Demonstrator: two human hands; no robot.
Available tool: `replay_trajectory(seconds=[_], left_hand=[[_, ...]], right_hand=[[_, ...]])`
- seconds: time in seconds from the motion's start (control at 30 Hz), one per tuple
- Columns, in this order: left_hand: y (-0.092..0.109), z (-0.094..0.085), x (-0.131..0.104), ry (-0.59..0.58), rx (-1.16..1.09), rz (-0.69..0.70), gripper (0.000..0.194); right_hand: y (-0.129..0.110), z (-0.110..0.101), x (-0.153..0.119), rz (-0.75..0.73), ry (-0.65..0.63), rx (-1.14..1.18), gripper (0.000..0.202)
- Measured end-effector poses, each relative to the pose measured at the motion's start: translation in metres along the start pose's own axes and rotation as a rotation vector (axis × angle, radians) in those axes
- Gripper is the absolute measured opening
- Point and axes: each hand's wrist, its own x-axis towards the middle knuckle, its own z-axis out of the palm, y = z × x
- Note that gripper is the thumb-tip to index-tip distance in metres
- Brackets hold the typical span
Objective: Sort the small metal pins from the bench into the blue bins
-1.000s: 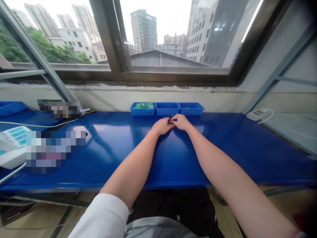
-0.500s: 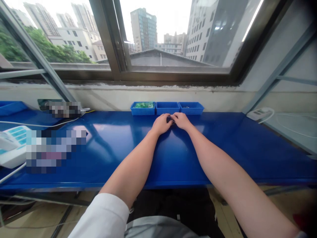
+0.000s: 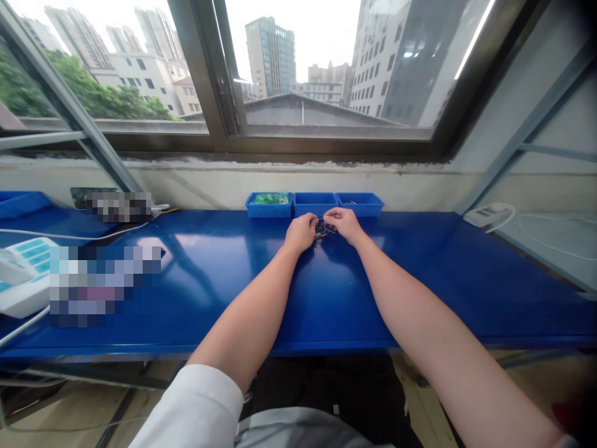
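Several small, thin, dark metal pieces (image 3: pixel 321 233), perhaps screws, lie in a loose pile on the blue table (image 3: pixel 224 292). At the left side of this pile is my left hand (image 3: pixel 301 232), its fingers bent and closed. Across from it my right hand (image 3: pixel 344 224) has thumb and forefinger pinched together at the pile's upper right edge. The fingertips of both hands are close to each other. Whatever they hold is too small to make out.
Against the wall stand three blue bins in a row: the left bin (image 3: pixel 269 211) with green packets, the middle bin (image 3: pixel 316 211), and the right bin (image 3: pixel 364 210) with a few small pieces. A white device (image 3: pixel 23 292) and cables are at the left, a power strip (image 3: pixel 489 213) at the right.
My hands have drawn slightly apart, and the pile of metal pieces between them shows more. My right hand has risen a little.
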Motion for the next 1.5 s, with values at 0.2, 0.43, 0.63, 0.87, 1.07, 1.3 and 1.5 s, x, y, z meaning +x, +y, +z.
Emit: replay_trajectory(seconds=[0.2,0.43,0.63,0.87,1.07,1.3,1.5], left_hand=[[-0.001,0.002,0.000,0.022,-0.017,0.006,0.027],[0.000,0.002,-0.002,0.028,-0.020,-0.097,0.040],[0.001,0.000,-0.002,-0.048,0.022,-0.136,0.041],[0.000,0.000,-0.002,-0.090,0.032,-0.148,0.043],[0.000,0.000,-0.002,-0.147,0.037,-0.176,0.048],[0.002,-0.002,-0.002,-0.246,0.113,-0.103,0.069],[0.002,0.003,-0.002,-0.319,0.212,-0.058,0.086]], right_hand=[[-0.006,-0.003,-0.002,0.047,0.055,0.135,0.021],[-0.005,-0.009,0.003,-0.036,0.302,0.026,0.032],[0.000,-0.017,0.004,-0.052,0.507,-0.448,0.043],[0.006,-0.021,0.004,0.067,0.473,-0.622,0.059],[0.017,-0.020,0.008,0.037,0.441,-0.630,0.073],[0.003,-0.012,0.002,-0.146,0.344,-0.620,0.029],[0.005,0.000,0.000,-0.199,0.030,-0.696,0.026]])
